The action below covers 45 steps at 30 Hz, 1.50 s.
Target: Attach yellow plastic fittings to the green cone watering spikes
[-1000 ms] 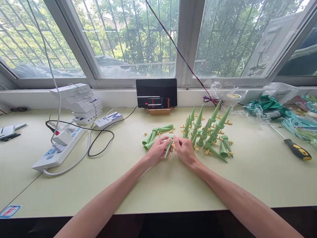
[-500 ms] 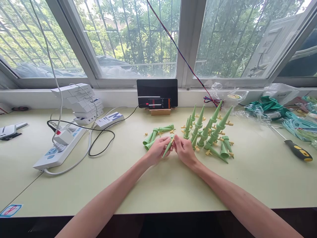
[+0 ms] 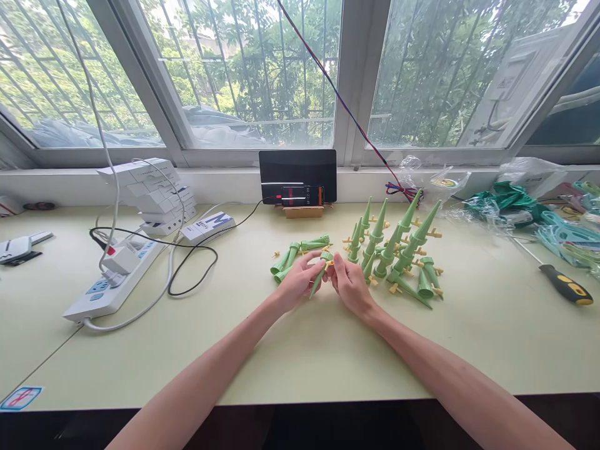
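Note:
My left hand (image 3: pixel 295 284) is closed around a green plastic watering spike (image 3: pixel 317 285), its pointed end slanting down toward me. At the spike's wider top sits a small yellow valve (image 3: pixel 329 264). My right hand (image 3: pixel 352 286) is closed with its fingertips at this valve; its curled fingers are partly hidden. Just right of my right hand stand several green spikes (image 3: pixel 376 234) fitted with yellow valves, most with the tip up, a few lying down. Beyond my left hand lie loose green spikes (image 3: pixel 292 253) and a loose yellow valve (image 3: pixel 276 254).
A phone (image 3: pixel 302 195) leans on a black tablet (image 3: pixel 297 165) at the back. To the left are a power strip (image 3: pixel 117 284), a black cable (image 3: pixel 192 247) and stacked white boxes (image 3: pixel 157 190). A screwdriver (image 3: pixel 565 284) and plastic bags (image 3: pixel 510 203) lie at right.
The spike has turned slightly in my left hand, so its top and the yellow valve show more. My right fingers have shifted a little around the valve. Both arms stay nearly still.

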Available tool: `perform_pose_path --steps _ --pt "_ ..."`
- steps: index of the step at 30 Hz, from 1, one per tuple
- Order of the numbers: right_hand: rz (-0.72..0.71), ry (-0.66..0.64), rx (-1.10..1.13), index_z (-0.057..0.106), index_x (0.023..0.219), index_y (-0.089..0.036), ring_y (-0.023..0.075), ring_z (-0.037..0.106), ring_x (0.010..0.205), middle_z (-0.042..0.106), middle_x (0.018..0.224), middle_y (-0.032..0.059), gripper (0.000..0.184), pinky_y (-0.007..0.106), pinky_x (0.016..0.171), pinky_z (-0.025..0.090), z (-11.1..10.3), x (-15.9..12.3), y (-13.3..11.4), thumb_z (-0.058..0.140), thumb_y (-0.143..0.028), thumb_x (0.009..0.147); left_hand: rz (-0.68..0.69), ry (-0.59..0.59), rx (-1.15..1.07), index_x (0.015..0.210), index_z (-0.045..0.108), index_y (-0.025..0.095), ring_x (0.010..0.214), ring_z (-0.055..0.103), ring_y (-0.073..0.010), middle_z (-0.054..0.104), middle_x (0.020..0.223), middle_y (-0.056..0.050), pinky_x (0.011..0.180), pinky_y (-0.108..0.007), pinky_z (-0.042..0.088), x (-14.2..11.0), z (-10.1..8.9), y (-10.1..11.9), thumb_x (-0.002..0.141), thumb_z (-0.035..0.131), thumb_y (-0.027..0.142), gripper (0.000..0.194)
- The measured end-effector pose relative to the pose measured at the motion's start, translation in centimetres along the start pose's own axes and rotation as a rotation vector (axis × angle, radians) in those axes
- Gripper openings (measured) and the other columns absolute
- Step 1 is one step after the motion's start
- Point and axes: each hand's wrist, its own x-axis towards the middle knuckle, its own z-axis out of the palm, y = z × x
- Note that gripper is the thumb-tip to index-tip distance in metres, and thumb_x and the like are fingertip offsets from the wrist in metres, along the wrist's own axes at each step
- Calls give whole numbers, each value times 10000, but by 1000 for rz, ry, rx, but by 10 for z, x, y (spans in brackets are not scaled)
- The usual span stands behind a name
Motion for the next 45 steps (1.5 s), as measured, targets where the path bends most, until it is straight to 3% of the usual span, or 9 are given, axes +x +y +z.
perform_pose_path --steps 7,11,16,25,30,34,38,45 --pt "38 115 -62 504 626 -201 114 364 437 382 466 -40 563 257 464 304 0 1 0 310 -592 981 99 274 271 1063 505 228 495 431 -66 612 816 1 458 -206 317 -2 -5 10 801 666 459 384" --pt "39 163 -108 514 663 -204 121 376 443 382 476 -41 534 260 461 300 -2 0 -2 306 -575 985 201 332 560 978 525 228 510 496 -106 578 702 25 526 -242 366 -2 -10 8 797 640 392 270" --pt "27 171 -144 502 689 -212 125 375 434 372 467 -48 493 265 459 297 -3 0 -2 305 -545 994 146 323 742 894 525 229 527 506 -155 558 593 26 539 -266 353 -1 -13 -1 763 618 308 179" --pt "-35 173 -255 476 657 -215 118 321 439 351 481 -57 446 265 481 285 -3 1 3 345 -478 992 127 328 768 777 577 222 544 457 -186 494 538 11 520 -279 271 0 -15 -9 741 637 287 95" --pt "-111 163 -339 426 658 -218 117 356 484 386 525 -54 357 254 506 294 -4 2 8 422 -395 968 144 329 811 820 600 217 544 460 -191 496 520 14 529 -281 281 -1 -14 -7 773 616 320 114" --pt "-117 118 -442 522 775 -208 122 415 476 487 545 -46 233 251 525 318 -6 2 8 442 -333 954 215 373 771 811 608 216 499 439 -167 472 496 32 546 -274 293 -2 -11 -3 804 600 334 119" --pt "-119 53 -609 564 823 -195 127 486 550 599 714 3 159 250 550 317 -8 1 3 464 -256 931 309 378 791 797 614 218 471 390 -135 455 504 44 553 -264 303 -4 -5 1 851 553 342 149" --pt "-34 -96 -862 592 928 -195 134 520 612 611 893 39 99 252 525 268 -5 -7 -7 496 -222 924 394 338 831 741 600 212 468 366 -114 449 509 42 538 -252 294 -7 2 0 890 520 341 212"
